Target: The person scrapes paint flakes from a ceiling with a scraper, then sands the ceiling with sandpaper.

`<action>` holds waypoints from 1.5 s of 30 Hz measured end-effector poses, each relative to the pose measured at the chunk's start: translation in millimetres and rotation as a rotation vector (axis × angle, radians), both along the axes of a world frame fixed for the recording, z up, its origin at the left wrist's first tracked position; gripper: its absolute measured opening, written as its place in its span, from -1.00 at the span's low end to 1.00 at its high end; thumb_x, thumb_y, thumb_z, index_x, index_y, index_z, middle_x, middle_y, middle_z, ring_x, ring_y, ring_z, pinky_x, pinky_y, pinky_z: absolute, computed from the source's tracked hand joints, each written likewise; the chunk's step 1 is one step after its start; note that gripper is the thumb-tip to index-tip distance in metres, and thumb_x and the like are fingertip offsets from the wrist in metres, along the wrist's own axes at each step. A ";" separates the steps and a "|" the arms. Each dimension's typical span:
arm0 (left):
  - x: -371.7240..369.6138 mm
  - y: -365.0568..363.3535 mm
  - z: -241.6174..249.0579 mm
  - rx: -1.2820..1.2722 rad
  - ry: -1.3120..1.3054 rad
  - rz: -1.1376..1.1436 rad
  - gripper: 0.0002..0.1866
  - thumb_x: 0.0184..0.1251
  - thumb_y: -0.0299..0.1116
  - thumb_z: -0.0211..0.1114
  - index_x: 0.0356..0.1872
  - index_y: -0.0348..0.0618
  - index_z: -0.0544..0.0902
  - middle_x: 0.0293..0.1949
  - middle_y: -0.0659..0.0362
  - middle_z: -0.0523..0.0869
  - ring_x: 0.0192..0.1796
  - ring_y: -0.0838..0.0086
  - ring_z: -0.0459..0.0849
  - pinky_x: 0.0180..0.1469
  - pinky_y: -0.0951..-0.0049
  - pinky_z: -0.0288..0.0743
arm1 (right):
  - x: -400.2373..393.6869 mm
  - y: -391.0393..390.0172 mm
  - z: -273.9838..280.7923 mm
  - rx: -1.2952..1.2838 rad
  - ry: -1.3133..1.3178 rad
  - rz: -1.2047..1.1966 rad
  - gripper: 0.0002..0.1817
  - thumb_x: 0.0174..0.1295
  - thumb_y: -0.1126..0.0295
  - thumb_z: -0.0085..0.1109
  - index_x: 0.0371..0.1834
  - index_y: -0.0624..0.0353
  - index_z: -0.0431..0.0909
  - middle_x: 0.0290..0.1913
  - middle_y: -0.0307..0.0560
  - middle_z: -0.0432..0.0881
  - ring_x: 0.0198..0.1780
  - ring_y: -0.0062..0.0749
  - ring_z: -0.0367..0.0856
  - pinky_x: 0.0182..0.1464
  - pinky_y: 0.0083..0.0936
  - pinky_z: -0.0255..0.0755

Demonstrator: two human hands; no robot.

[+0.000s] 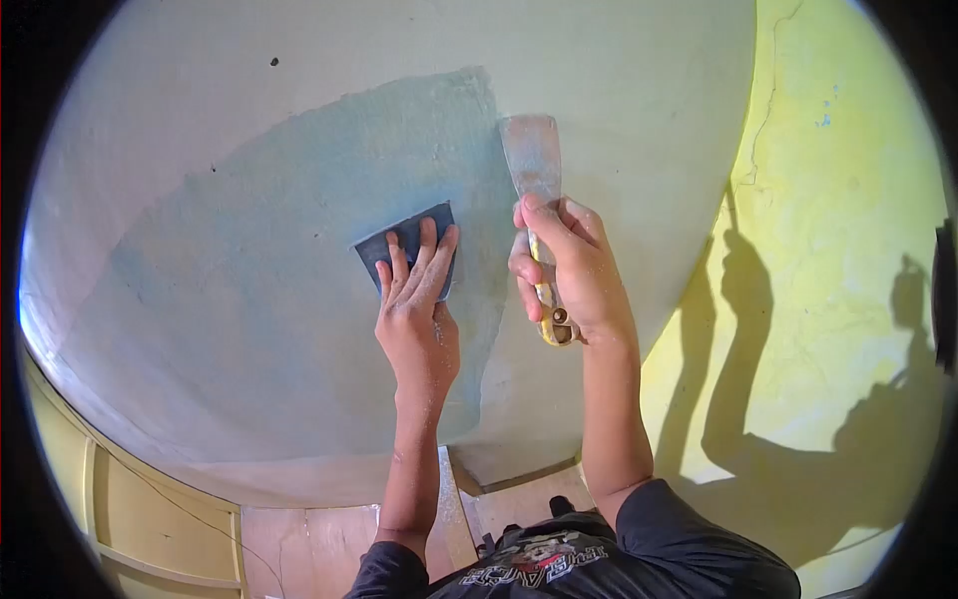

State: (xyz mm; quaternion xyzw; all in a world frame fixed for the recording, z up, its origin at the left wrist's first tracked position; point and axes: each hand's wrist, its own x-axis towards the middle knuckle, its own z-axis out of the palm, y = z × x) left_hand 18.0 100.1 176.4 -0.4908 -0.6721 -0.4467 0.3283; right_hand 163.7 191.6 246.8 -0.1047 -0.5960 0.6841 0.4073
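A dark, flat sanding sheet or pad (pixel 377 248) lies against the wall under my left hand (pixel 414 290), whose fingers are spread over it and press it to the surface. My right hand (pixel 579 265) is closed round the yellowish handle of a putty knife (pixel 534 155), its wide metal blade pointing up beside the edge of a blue-green patch (pixel 299 240) on the pale wall (pixel 619 90). Whitish dust clings to my left hand and forearm.
On the right, a yellow wall (pixel 828 190) has a thin crack and carries shadows of the arms and head. Wooden framed panels (pixel 165 499) stand at lower left, with a thin cable across them. Pinkish boards (pixel 309 544) show below.
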 end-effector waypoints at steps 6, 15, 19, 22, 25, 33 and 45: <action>-4.8 2.4 0.7 0.008 0.001 -0.018 -0.19 0.08 -0.81 -0.03 0.38 0.09 0.65 0.44 0.15 0.58 0.59 -0.04 0.32 0.61 -0.06 0.13 | 1.6 5.0 -2.2 0.034 -0.012 -0.021 -0.64 0.55 0.10 0.06 -0.19 0.22 0.41 -0.61 -0.16 0.46 -0.78 -0.47 0.40 -0.65 -0.49 0.29; -2.8 2.3 -1.0 0.018 -0.010 -0.010 -0.18 0.05 -0.83 -0.01 0.36 0.10 0.66 0.44 0.18 0.58 0.58 -0.04 0.34 0.61 -0.06 0.14 | 0.4 6.9 -1.3 0.049 -0.027 -0.052 -0.65 0.52 0.05 0.11 -0.21 0.13 0.43 -0.63 -0.24 0.39 -0.78 -0.50 0.35 -0.68 -0.53 0.23; -0.8 -0.1 0.5 0.022 -0.040 -0.032 -0.18 0.06 -0.83 -0.01 0.36 0.11 0.66 0.43 0.18 0.59 0.58 -0.04 0.34 0.61 -0.08 0.14 | 6.3 9.9 -6.3 0.106 -0.048 -0.062 -0.58 0.54 0.03 0.08 -0.18 0.24 0.41 -0.61 -0.18 0.45 -0.77 -0.49 0.41 -0.65 -0.49 0.29; -4.0 0.2 -2.9 0.032 -0.021 -0.034 -0.19 0.07 -0.80 -0.03 0.37 0.09 0.66 0.44 0.16 0.58 0.58 -0.07 0.31 0.61 -0.10 0.13 | 4.7 8.5 -2.0 0.111 -0.044 -0.018 -0.59 0.54 0.05 0.07 -0.18 0.24 0.40 -0.61 -0.19 0.45 -0.77 -0.49 0.42 -0.64 -0.50 0.29; -5.2 0.2 -3.4 0.021 -0.023 -0.038 -0.19 0.07 -0.79 -0.05 0.37 0.08 0.65 0.44 0.15 0.58 0.59 -0.07 0.31 0.61 -0.10 0.13 | 4.2 6.7 -1.0 0.094 -0.045 -0.048 -0.60 0.54 0.05 0.05 -0.16 0.23 0.40 -0.60 -0.20 0.44 -0.76 -0.50 0.40 -0.64 -0.51 0.28; -4.1 -2.7 1.8 0.030 -0.085 -0.076 -0.22 0.10 -0.84 -0.05 0.34 0.03 0.68 0.42 0.07 0.58 0.61 -0.08 0.25 0.62 -0.10 0.07 | 3.9 5.8 1.9 0.089 -0.056 0.004 -0.63 0.53 0.06 0.08 -0.19 0.18 0.41 -0.62 -0.23 0.43 -0.76 -0.50 0.39 -0.65 -0.50 0.25; -5.1 -0.2 2.0 0.044 -0.092 -0.072 -0.30 0.21 -0.81 -0.02 0.32 0.00 0.68 0.42 0.07 0.58 0.61 -0.12 0.23 0.62 -0.12 0.04 | 0.3 5.8 6.5 0.073 -0.057 -0.012 -0.65 0.50 0.05 0.12 -0.21 0.13 0.42 -0.61 -0.23 0.41 -0.77 -0.51 0.37 -0.67 -0.54 0.22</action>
